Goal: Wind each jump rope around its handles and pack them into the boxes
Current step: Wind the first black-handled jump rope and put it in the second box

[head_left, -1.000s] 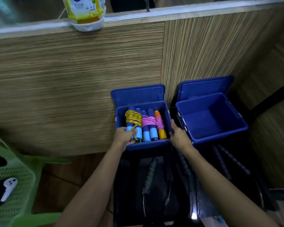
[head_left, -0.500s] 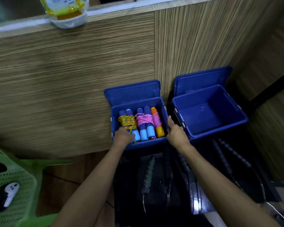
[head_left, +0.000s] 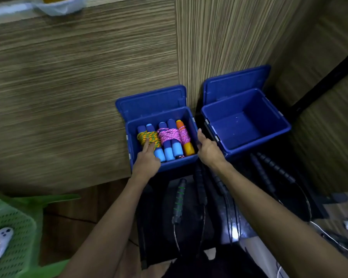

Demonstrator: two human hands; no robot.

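Two blue boxes stand against the wooden wall with lids up. The left box (head_left: 189, 163) holds three wound jump ropes: a yellow-green one (head_left: 149, 137) on blue handles, a pink one (head_left: 169, 135) on blue handles, and a pink one on orange handles (head_left: 186, 137). My left hand (head_left: 147, 159) reaches into the box, its straight fingers pressing on the yellow-green rope. My right hand (head_left: 207, 147) rests against the left box's right rim, fingers extended. The right box (head_left: 247, 125) holds nothing. Several unwound black jump ropes (head_left: 179, 199) lie on the dark surface below.
A green plastic chair (head_left: 18, 227) at lower left carries a white and black controller (head_left: 0, 243). A plastic bag (head_left: 58, 7) sits on the ledge above the wall. White cables (head_left: 329, 237) lie at lower right.
My left hand slid deeper into the left box, fingers now laid flat on the yellow-green rope. My right hand stays at the box's right side. The view tilted downward.
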